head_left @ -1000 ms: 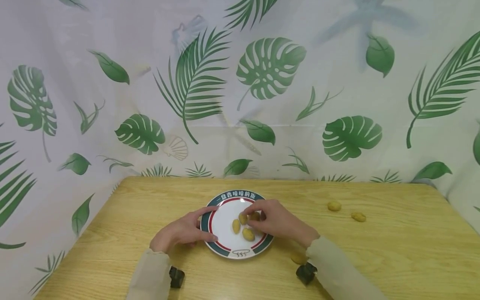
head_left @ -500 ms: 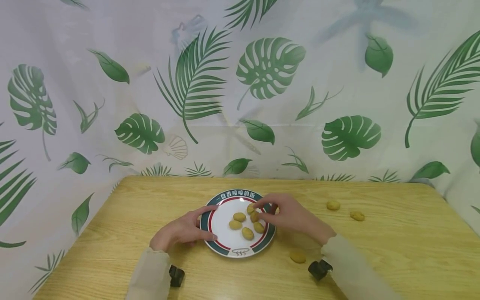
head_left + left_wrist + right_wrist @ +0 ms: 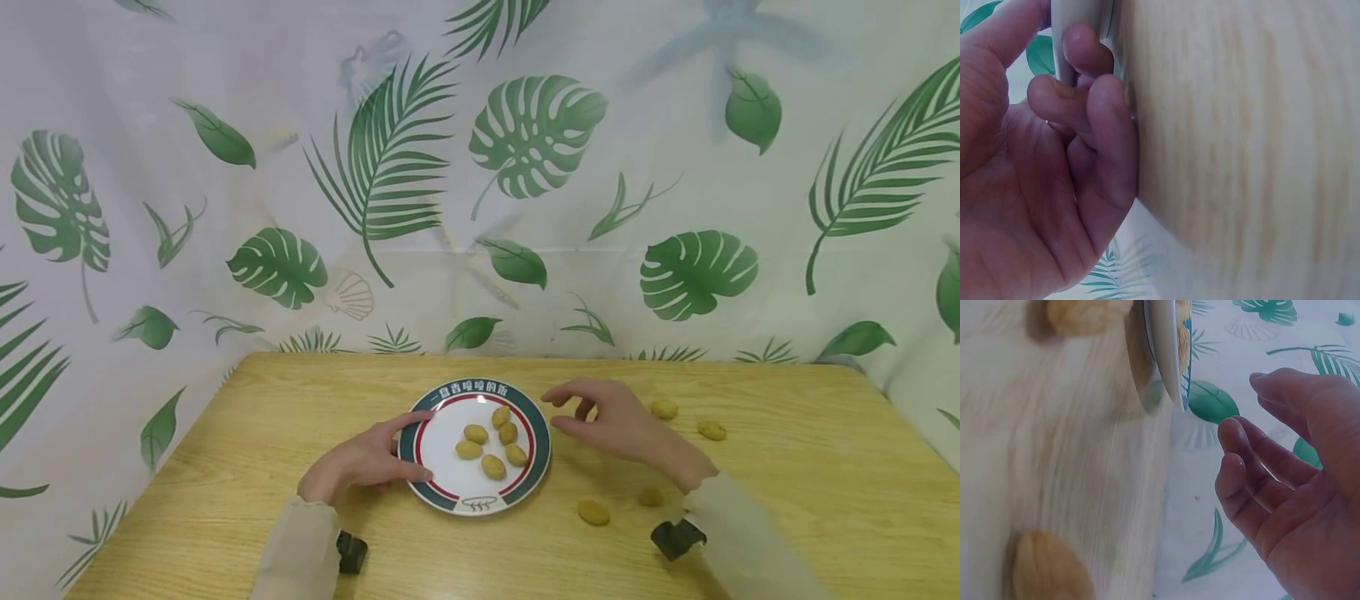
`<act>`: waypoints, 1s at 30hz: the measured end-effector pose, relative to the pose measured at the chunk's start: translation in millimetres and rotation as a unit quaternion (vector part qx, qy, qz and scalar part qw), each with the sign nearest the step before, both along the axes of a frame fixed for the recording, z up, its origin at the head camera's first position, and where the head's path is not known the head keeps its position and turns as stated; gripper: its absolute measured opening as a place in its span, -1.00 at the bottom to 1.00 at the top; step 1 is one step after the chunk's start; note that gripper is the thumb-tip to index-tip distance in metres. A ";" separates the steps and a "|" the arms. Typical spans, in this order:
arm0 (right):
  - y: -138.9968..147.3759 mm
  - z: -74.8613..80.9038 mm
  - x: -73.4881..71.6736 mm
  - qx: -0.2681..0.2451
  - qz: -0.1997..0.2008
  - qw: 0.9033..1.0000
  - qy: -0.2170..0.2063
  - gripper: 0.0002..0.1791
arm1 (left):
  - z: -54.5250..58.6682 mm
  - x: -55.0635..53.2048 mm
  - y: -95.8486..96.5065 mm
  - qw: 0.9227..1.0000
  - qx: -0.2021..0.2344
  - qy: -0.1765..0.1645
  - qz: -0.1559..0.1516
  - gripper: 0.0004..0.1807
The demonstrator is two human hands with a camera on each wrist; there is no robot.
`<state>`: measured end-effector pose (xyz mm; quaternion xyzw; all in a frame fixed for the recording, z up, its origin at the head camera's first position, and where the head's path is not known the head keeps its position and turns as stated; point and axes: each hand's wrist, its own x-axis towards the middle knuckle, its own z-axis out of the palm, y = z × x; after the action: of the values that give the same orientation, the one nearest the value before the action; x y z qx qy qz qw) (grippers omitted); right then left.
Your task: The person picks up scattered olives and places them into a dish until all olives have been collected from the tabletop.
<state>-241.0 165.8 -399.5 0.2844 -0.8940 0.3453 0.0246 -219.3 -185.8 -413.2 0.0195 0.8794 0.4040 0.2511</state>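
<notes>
Table [image 3: 480,550] under plate [image 3: 442,433] — yellowish, wood-grained — leaf-printed sheet [image 3: 450,200] behind.

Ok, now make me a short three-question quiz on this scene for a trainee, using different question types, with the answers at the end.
1. How many nut-like pieces lie on the plate?
2. True or false: the right hand is holding one of them.
3. Which hand is gripping the plate's edge?
A) left
B) right
C) both

Key:
1. Six.
2. False; it holds nothing.
3. A, the left hand.
</notes>
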 end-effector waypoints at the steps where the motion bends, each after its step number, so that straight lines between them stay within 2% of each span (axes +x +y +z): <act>1: 2.2 0.2 0.2 -0.002 -0.001 1.000 0.005 -0.68 | -0.2 0.2 -0.2 1.000 0.000 0.000 0.000 -0.07; 11: 28.0 4.9 3.7 -0.012 -0.021 1.000 0.021 -0.69 | -1.8 -1.1 -0.9 1.000 -0.002 0.000 0.005 -0.07; 21: 58.2 6.3 5.9 0.005 -0.079 0.996 0.037 -0.67 | -2.3 -0.8 0.1 1.000 0.004 -0.002 0.009 -0.07; 30: 85.9 1.9 6.7 0.013 -0.114 0.993 0.028 -0.65 | -0.1 0.2 -0.4 1.000 0.003 0.001 0.004 -0.06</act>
<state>-234.3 251.8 -397.6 0.1901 -0.9240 0.3206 0.0851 -219.1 -186.2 -413.3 0.0171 0.8786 0.4074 0.2485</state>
